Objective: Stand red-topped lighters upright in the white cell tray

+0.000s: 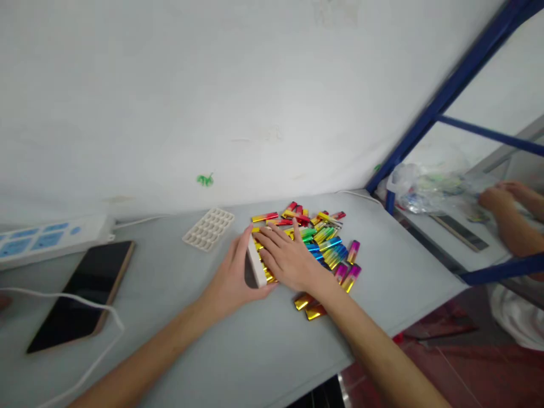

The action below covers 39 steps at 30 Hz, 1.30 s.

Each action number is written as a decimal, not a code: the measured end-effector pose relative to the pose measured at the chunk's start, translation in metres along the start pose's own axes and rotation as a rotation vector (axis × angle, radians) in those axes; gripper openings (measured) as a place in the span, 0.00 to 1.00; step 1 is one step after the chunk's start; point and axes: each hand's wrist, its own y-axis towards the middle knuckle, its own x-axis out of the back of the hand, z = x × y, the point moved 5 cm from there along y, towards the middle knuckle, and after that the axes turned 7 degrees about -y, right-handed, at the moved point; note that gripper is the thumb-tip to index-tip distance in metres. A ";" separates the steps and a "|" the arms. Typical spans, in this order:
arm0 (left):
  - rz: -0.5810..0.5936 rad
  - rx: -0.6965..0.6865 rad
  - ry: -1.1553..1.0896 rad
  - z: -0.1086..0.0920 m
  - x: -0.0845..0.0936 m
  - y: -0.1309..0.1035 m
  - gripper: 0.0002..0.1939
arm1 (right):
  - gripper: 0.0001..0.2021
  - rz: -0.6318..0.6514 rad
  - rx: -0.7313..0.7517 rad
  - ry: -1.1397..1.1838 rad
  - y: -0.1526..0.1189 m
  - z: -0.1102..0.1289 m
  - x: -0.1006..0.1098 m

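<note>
My left hand grips a small white box at its left side, thumb at the near end and fingers at the far end. Shiny gold tubes sit in rows against the box's inner side. Across them lies my right hand, flat with its fingers stretched out, covering part of the contents. Right beside it spreads a loose pile of metallic two-tone tubes in red, green, blue, purple and orange with gold. What exactly these tubes are, I cannot tell.
A white tray with rows of round cells lies by the wall. On the left are a phone, a power strip and a white cable. Beyond a blue metal frame, another person's hands are over a second table.
</note>
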 end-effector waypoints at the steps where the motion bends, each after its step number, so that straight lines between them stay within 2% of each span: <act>1: 0.003 0.003 -0.002 -0.001 0.001 0.000 0.70 | 0.27 0.000 -0.012 -0.015 -0.001 -0.003 0.000; 10: 0.009 0.037 -0.028 0.000 0.002 -0.001 0.68 | 0.29 0.061 -0.157 -0.038 -0.007 -0.042 -0.003; 19: 0.013 0.039 -0.069 -0.002 0.003 -0.001 0.65 | 0.27 0.126 -0.273 -0.035 -0.017 -0.066 0.003; 22: 0.020 0.043 -0.069 -0.002 0.002 -0.001 0.65 | 0.26 0.072 -0.234 -0.022 -0.011 -0.054 0.008; 25: 0.040 0.047 -0.081 0.000 0.001 0.000 0.69 | 0.25 0.008 -0.104 0.001 -0.001 -0.022 0.008; 29: 0.080 0.081 -0.118 0.005 -0.001 -0.001 0.76 | 0.28 0.088 0.056 0.027 0.004 0.015 -0.003; 33: 0.067 0.064 -0.114 0.003 0.000 -0.001 0.74 | 0.28 0.119 0.076 0.031 0.003 0.018 -0.007; 39: 0.073 0.050 -0.058 -0.001 0.002 0.000 0.71 | 0.27 0.091 0.072 0.011 0.001 0.010 -0.004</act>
